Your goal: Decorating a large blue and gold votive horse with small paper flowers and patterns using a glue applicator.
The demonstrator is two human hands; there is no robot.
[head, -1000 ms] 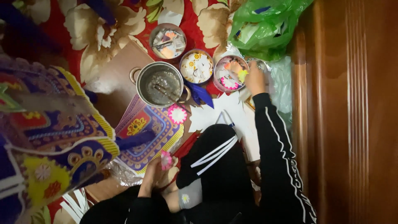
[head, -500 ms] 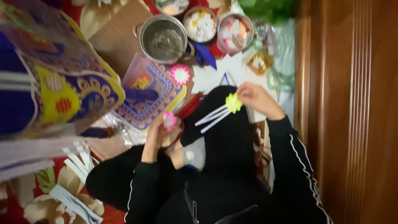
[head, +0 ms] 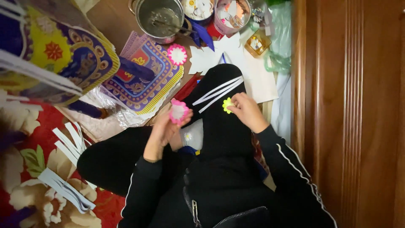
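The right hand (head: 249,112) has come down to mid-frame pinching a yellow paper flower (head: 228,105), while the left hand (head: 166,128) grasps a pink paper flower (head: 179,111).

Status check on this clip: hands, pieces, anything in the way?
Left hand holds pink paper flower. Right hand pinches yellow paper flower over the knee. White paper strips lie between them.
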